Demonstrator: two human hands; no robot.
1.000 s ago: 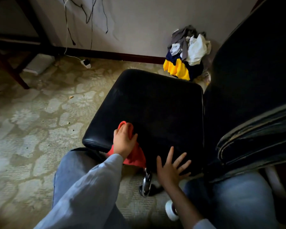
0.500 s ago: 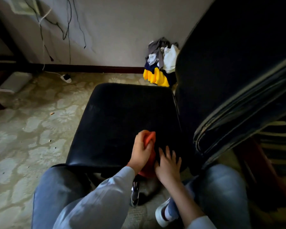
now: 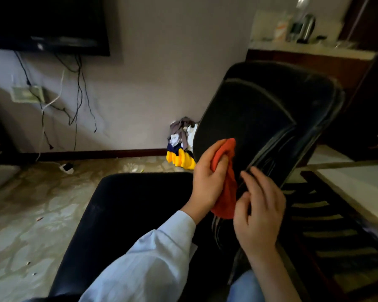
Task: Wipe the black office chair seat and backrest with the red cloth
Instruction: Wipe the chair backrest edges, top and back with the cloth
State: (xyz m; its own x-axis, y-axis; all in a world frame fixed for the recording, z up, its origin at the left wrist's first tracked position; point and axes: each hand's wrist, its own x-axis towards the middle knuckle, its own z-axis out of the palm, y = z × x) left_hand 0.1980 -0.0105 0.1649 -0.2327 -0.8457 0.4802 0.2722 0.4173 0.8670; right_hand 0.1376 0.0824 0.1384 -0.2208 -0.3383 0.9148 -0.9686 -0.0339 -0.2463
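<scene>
Your left hand (image 3: 207,177) grips the red cloth (image 3: 226,182), which hangs lengthwise down against the backrest (image 3: 260,118); your right hand (image 3: 258,214), fingers loosely spread, rests on its edge.

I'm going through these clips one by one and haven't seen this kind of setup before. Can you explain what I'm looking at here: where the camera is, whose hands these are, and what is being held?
There is no machine here. A person wears one wide-angle camera on the head, so you look forward and down at their own two bare hands.

The left hand, coming out of a light blue sleeve, grips a bunched red cloth and holds it against the lower part of the black chair's backrest. The right hand holds nothing; its fingers are loosely spread at the backrest's near edge, right beside the cloth.

Below the hands is the black seat, with nothing lying on it. Behind it are a patterned floor, a pile of clothes against the wall, and cables hanging below a dark screen.
</scene>
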